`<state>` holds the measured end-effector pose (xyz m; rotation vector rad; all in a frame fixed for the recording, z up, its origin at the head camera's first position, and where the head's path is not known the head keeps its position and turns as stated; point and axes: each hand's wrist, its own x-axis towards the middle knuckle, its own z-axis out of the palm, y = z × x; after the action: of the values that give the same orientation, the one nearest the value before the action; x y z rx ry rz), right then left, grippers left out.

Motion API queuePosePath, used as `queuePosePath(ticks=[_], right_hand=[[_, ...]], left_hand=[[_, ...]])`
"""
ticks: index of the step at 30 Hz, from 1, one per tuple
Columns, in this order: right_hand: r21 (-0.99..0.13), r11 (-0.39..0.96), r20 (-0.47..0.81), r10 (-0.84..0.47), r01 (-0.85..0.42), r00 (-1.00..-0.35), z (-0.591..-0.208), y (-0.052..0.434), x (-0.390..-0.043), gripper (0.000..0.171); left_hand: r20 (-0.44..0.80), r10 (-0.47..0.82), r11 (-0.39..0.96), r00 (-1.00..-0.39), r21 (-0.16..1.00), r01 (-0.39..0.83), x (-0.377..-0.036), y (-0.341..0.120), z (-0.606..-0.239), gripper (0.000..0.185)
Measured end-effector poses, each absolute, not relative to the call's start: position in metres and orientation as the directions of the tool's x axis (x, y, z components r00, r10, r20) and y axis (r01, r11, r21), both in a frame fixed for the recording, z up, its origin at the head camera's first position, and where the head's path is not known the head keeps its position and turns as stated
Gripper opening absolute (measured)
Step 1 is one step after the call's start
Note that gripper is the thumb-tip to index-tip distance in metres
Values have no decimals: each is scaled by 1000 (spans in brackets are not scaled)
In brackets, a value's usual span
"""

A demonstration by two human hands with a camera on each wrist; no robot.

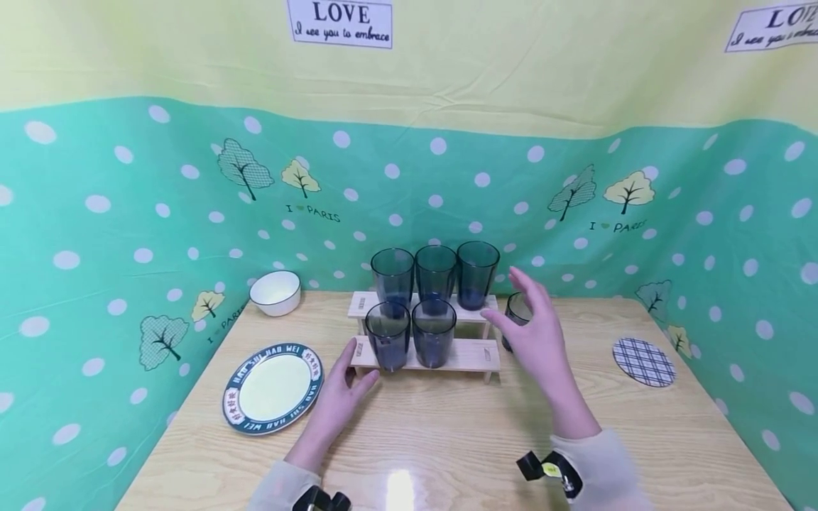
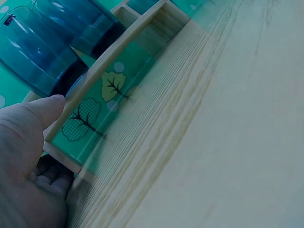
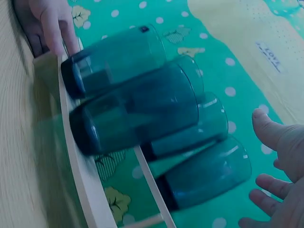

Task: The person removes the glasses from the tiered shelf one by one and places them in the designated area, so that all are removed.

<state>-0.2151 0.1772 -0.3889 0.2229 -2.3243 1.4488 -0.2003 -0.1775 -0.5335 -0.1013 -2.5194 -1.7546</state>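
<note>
My left hand [image 1: 339,397] holds the left end of a wooden two-step rack [image 1: 473,353]. In the left wrist view, the thumb [image 2: 50,108] lies at the shelf edge beside a glass, with the other fingers curled lower down. Two dark blue glasses, a left one [image 1: 388,341] and a right one [image 1: 434,337], stand upright on the front step. Three more, including the rightmost glass [image 1: 476,273], stand on the back step. Right of the rack, my right hand [image 1: 537,333] is raised, thumb and fingers apart, holding nothing. Another glass [image 1: 516,312] stands partly hidden behind it.
A blue-rimmed plate [image 1: 275,389] lies left of my left hand, and a white bowl [image 1: 276,292] stands at the back left. On the right lies a checked round coaster [image 1: 644,362]. A patterned cloth [image 1: 409,184] hangs behind the wooden table [image 1: 460,440].
</note>
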Motion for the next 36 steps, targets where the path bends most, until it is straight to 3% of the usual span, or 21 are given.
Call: queuePosePath(ticks=[20, 36], right_hand=[[-841, 402, 344, -122, -363, -931, -406, 129, -217, 90], [-820, 503, 204, -188, -272, -961, -422, 115, -217, 99]], left_hand=[[108, 17, 334, -994, 936, 107, -201, -177, -537, 98], [102, 17, 327, -995, 939, 102, -200, -177, -535, 98]])
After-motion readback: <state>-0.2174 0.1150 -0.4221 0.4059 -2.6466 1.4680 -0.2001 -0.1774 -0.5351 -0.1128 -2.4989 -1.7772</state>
